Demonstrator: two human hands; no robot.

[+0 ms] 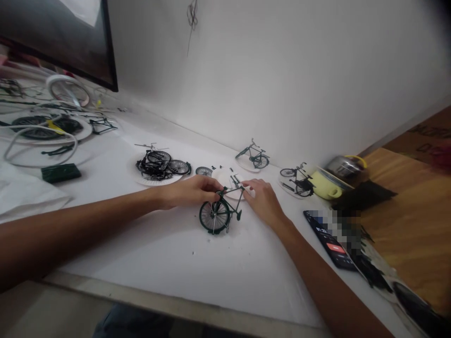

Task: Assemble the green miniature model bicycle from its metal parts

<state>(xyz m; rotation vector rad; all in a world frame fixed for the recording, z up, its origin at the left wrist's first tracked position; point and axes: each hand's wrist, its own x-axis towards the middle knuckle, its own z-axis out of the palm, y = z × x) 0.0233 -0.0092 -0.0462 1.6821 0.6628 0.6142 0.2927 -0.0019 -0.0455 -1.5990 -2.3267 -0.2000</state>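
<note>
A small green model bicycle (214, 215) stands on the white table (169, 263), one spoked wheel at its left end; no wheel shows at its right end. My left hand (197, 190) pinches it at the top, above the wheel. At the front end of the frame, my right hand (262, 199) closes its fingertips on the frame's upper corner. Just behind the hands lies a white paper plate (220, 174) with small dark parts, and a loose wheel (203, 171) is at its left edge.
A plate (155, 182) of black bicycle parts lies left of centre. Two model bicycles (259, 159) (299, 180) stand at the back right, near a yellow pot (326, 185) and a phone (331, 241). Far left are a parts plate (86, 131), a cable and a monitor (59, 37).
</note>
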